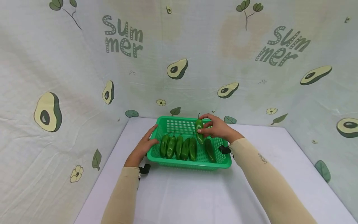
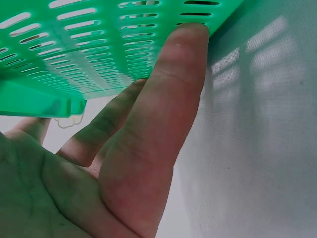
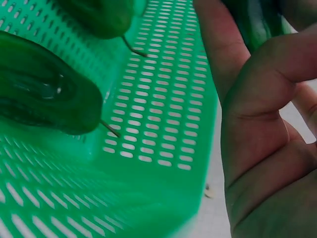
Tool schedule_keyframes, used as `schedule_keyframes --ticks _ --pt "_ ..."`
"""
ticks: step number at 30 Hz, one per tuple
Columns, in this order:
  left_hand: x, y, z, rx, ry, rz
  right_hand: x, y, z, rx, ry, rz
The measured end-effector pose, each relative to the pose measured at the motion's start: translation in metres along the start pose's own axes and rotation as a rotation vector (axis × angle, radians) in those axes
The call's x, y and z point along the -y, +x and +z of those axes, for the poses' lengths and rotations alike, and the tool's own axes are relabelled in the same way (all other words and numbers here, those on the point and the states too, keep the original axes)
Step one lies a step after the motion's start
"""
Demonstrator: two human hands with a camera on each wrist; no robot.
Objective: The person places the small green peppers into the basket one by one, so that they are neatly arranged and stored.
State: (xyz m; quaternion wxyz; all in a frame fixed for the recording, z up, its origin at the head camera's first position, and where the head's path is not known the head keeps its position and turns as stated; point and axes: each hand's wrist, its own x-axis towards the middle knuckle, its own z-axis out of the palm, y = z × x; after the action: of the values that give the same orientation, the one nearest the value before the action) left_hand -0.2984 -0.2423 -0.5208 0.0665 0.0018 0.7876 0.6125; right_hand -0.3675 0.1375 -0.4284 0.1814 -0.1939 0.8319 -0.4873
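A green pepper (image 1: 199, 132) with its stem up is pinched between the thumb and fingers of my right hand (image 1: 215, 127), above the green basket (image 1: 181, 162). In the right wrist view, only part of this pepper (image 3: 257, 22) shows beyond the fingers. Several green peppers (image 1: 179, 147) lie side by side in the basket's left and middle part, stems toward the back. A darker pepper (image 1: 209, 151) lies apart at the right. My left hand (image 1: 142, 147) grips the basket's left side, thumb over the rim. The left wrist view shows fingers (image 2: 166, 84) against the slotted outer wall.
The basket stands near the back of a white-covered table (image 1: 179, 196). A printed cloth (image 1: 201, 68) with avocados and lettering hangs behind and along both sides. Small black cameras (image 1: 144, 169) sit at both wrists.
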Motion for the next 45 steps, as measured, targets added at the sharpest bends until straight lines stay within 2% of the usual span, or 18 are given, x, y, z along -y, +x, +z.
schedule_keyframes --ticks 8,14,22,27,34,45 --pt "0.001 -0.001 -0.001 0.005 -0.013 -0.017 -0.002 0.019 0.022 0.023 -0.017 0.049" --pt "0.001 -0.001 0.002 0.004 -0.031 -0.032 -0.008 0.03 0.032 0.039 -0.083 0.08" --pt "0.001 0.001 0.005 -0.007 -0.014 -0.017 -0.013 0.038 0.042 0.071 -0.211 0.064" --pt "0.0 0.001 0.005 -0.009 -0.018 -0.008 -0.01 0.04 0.046 0.062 -0.234 0.057" --pt "0.0 0.0 0.002 -0.003 -0.017 0.003 -0.005 0.045 0.051 0.066 -0.359 0.012" --pt "0.0 0.0 0.0 -0.01 -0.019 -0.013 -0.003 0.051 0.057 0.077 -0.434 -0.035"
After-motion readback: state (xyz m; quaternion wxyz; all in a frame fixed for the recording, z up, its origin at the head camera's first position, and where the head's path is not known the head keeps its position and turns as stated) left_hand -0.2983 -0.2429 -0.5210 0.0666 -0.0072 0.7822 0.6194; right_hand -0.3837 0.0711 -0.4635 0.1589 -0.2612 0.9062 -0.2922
